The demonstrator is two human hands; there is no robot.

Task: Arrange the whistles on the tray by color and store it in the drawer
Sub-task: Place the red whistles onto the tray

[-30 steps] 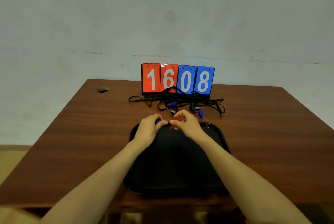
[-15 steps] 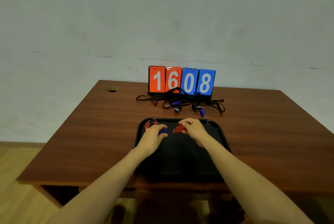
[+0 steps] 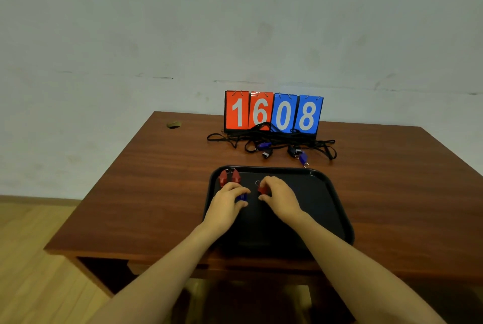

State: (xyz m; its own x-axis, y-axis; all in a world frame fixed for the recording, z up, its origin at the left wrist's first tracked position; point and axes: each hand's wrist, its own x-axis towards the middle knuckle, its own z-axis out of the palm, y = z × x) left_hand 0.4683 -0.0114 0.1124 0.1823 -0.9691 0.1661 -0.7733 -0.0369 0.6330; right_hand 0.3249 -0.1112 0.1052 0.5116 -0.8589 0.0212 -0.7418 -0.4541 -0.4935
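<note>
Poised over tray point(image 3: 321, 208).
Gripping blue whistle point(image 3: 242, 197) in curled left hand point(image 3: 225, 204); pinching red whistle point(image 3: 262, 189) with right hand point(image 3: 281, 196).

Lit softly and dimly from overhead, with a grey-green cast on the pale plaster wall point(image 3: 235, 22), a faint sheen along the far rim of the black plastic tray point(image 3: 287, 170) and deep shadow beneath the reddish-brown wooden table point(image 3: 146, 193). Stretched by the wide lens toward the borders, with the table's sides splaying outward. Soft in fine detail, leaving the blue plastic whistle point(image 3: 241, 196) pinched in the left hand point(image 3: 226, 202) and the red plastic whistle point(image 3: 262, 189) in the right hand point(image 3: 281, 196) as smears of colour.
</note>
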